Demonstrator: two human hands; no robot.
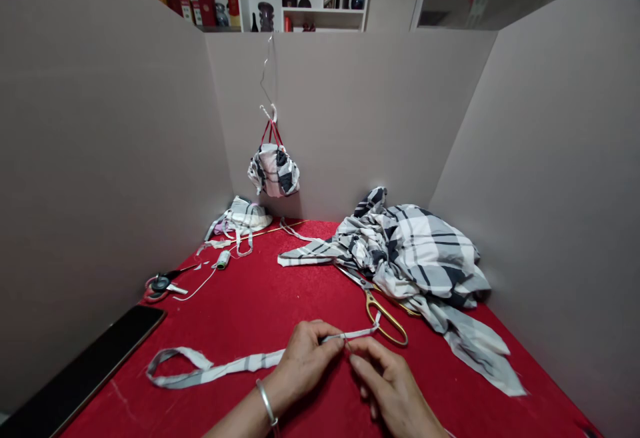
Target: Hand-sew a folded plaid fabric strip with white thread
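Observation:
A narrow grey-and-white fabric strip (260, 361) runs across the red cloth, looped at its left end. My left hand (307, 355), with a silver bangle at the wrist, pinches this strip between thumb and forefinger. Just beside it, my right hand (383, 375) has thumb and forefinger closed on what looks like a thin needle (349, 345), touching the strip. The strip's far end reaches the gold handles of large scissors (385, 318). The scissors' blades point toward a heap of checked fabric (425, 245). Fingers partly hide the needle.
A black phone-like slab (95, 365) lies at left, near small scissors (160, 286) and a thread spool (223, 260). Fabric scraps (245, 215) sit at the back left. A checked fabric bundle (274, 171) hangs from a hook. Grey partitions (350, 111) enclose the red table (280, 298).

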